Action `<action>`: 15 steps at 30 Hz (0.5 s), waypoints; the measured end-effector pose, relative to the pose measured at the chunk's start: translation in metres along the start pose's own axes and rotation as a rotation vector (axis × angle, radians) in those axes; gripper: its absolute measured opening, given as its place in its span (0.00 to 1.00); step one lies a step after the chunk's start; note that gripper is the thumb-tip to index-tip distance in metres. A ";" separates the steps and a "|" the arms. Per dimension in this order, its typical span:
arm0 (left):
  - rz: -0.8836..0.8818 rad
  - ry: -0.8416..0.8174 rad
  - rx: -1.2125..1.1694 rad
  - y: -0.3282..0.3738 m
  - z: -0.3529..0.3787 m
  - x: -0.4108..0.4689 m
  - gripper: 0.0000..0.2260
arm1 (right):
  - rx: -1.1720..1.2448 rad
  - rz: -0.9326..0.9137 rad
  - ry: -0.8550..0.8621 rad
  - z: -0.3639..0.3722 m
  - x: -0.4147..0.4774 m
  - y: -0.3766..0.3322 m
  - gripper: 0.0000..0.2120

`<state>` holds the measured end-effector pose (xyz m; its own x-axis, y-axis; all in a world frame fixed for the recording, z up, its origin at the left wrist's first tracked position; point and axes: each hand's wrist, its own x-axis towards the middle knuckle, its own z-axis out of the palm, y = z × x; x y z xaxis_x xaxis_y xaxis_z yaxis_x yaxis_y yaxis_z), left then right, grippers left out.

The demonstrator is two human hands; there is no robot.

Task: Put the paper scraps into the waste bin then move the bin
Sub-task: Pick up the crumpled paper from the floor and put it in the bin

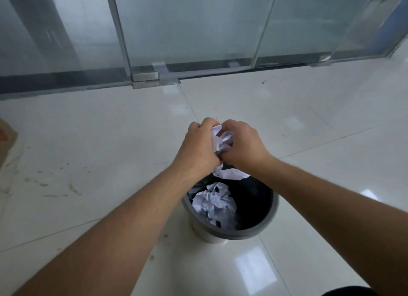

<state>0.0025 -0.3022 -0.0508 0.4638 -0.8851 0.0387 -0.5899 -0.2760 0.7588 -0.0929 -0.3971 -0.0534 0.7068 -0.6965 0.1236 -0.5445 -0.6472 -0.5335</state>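
A round grey waste bin (268, 219) with a dark liner stands on the tiled floor, low in the middle of the view. A crumpled white paper ball (215, 204) lies inside it on the left. Just above the bin's far rim, my left hand (196, 144) and my right hand (244, 144) press together around a white crumpled paper scrap (221, 141). A loose end of that paper hangs down below my hands, over the bin's mouth.
A frosted glass wall with metal frames (119, 30) and a dark base strip runs across the back. A brown cardboard piece (6, 141) lies at the left edge. Scuff marks stain the glossy white floor tiles (88, 130) on the left.
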 end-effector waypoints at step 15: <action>-0.109 -0.225 0.005 -0.044 0.003 -0.013 0.42 | -0.093 0.142 -0.294 -0.023 -0.028 0.061 0.47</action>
<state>0.0201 -0.2793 -0.0867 0.3663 -0.9109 -0.1899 -0.5480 -0.3761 0.7471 -0.1563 -0.4243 -0.0705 0.7133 -0.6715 -0.2006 -0.6763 -0.5846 -0.4482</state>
